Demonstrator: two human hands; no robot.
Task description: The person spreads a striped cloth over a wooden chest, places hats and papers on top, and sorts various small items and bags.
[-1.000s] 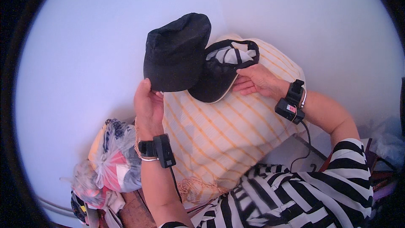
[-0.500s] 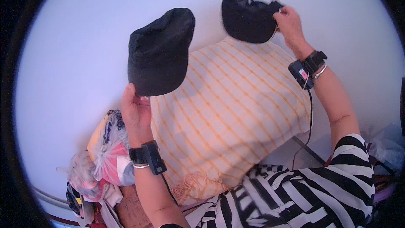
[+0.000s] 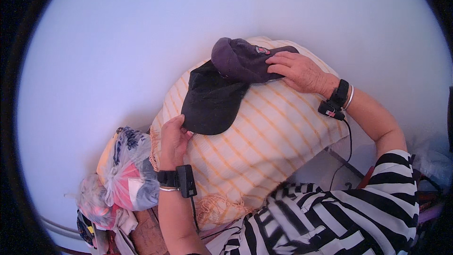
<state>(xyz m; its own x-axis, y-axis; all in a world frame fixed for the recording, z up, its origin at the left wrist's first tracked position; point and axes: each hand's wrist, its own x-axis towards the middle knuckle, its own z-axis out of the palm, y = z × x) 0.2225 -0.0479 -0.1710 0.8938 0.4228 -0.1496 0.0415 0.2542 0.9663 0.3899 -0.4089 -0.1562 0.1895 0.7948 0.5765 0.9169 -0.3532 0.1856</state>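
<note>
The left hand (image 3: 173,139) has its thumb pressed on the edge of a brim and its other fingers tucked below, clamped on a plain black fabric cap (image 3: 212,108). The right hand (image 3: 304,72) lies palm down with its fingers close together over the brim of a dark purple fabric cap (image 3: 238,61) with one small badge on its front; its thumb is hidden, so one cannot tell whether it grips.

The black cap's long axis runs roughly up and down the view, its brim pointing toward the person and its crown away. The purple cap lies crosswise, brim to the right, crown to the left, overlapping the black crown. Both caps, two in all, are on a bulky mound covered by one white cloth with yellow-orange stripes (image 3: 264,132) and a fringe.

Each wrist wears one black strapped device, two altogether, and a pale bangle. To the left sit two knotted translucent plastic bags, the larger (image 3: 132,174) just beside the smaller (image 3: 96,196). A black-and-white striped garment (image 3: 389,179) covers the person's body.
</note>
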